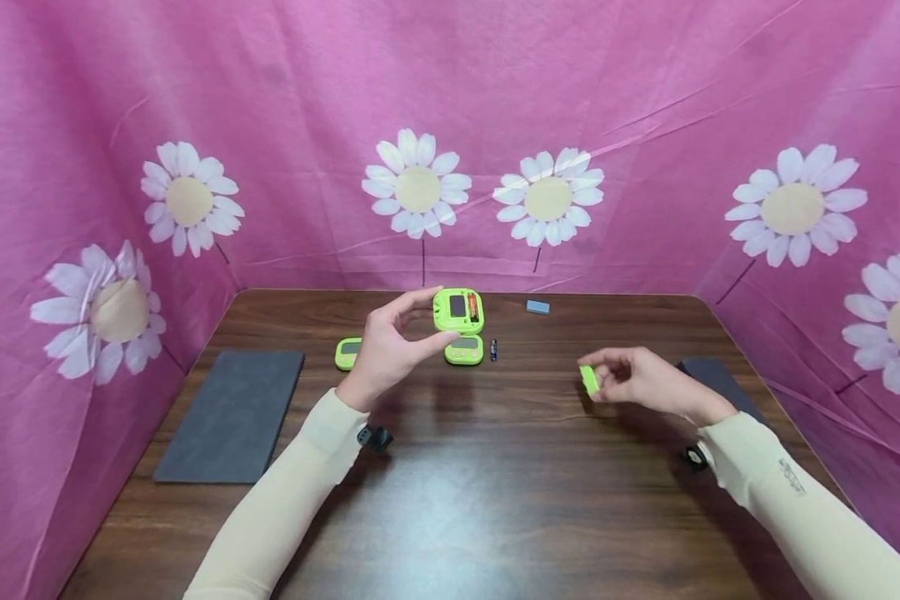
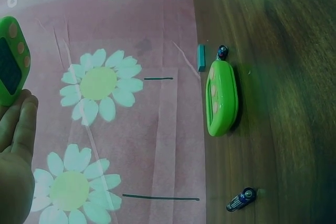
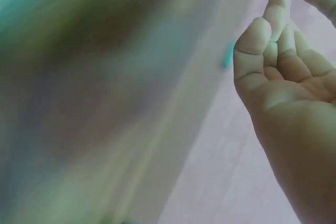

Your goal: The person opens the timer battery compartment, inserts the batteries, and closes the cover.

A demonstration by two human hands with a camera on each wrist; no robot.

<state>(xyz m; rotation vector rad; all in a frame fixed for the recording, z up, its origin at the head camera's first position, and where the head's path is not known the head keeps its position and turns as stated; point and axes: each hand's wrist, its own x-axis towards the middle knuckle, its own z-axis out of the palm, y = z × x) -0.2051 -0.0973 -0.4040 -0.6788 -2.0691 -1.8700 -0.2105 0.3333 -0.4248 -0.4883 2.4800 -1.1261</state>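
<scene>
My left hand (image 1: 390, 343) holds a bright green digital timer (image 1: 445, 319) raised above the table between thumb and fingers. Its back faces the head camera, with the battery compartment uncovered and an orange-and-black battery (image 1: 473, 307) inside. The held timer's front (image 2: 22, 69), with screen and round buttons, shows in the left wrist view. Off to the right, my right hand (image 1: 633, 382) pinches a small green battery cover (image 1: 588, 380) by its fingertips. A second green timer (image 1: 464, 355) lies just below the held one, beside a dark blue battery (image 1: 493, 350).
Another green timer (image 1: 346, 356) is partly hidden behind the left hand. In the left wrist view another battery (image 2: 242, 199) lies on the table. A blue block (image 1: 537, 307) sits near the back edge. A grey mat (image 1: 228, 417) lies left, a dark pad (image 1: 720, 385) right.
</scene>
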